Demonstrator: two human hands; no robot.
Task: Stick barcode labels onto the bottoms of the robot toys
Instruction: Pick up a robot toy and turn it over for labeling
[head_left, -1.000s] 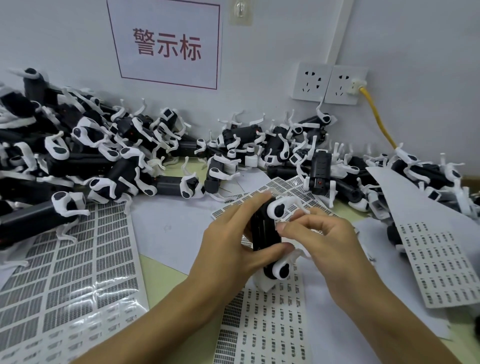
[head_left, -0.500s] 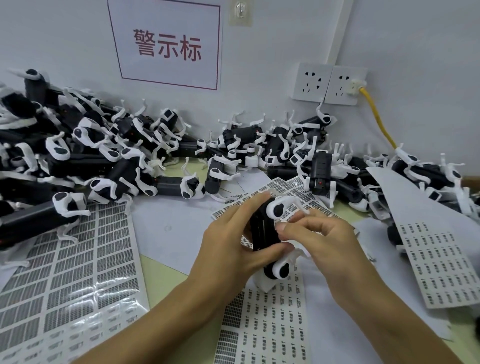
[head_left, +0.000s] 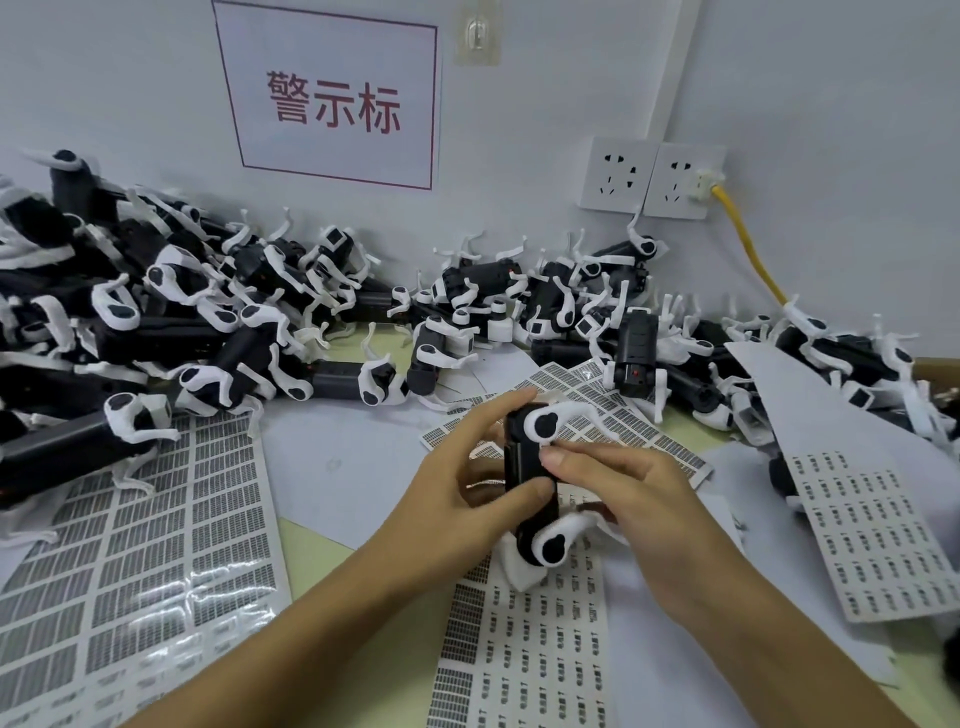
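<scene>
Now, toy: the robot toy (head_left: 531, 483) runs lengthwise away from you.
Hands: your left hand (head_left: 470, 486) grips it; your right hand (head_left: 621, 488) presses its underside.

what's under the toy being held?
Beneath the held robot toy lies a label sheet with rows of small printed labels, on white paper. The left hand and right hand grip the toy; the part of the sheet directly below them is covered.
</scene>
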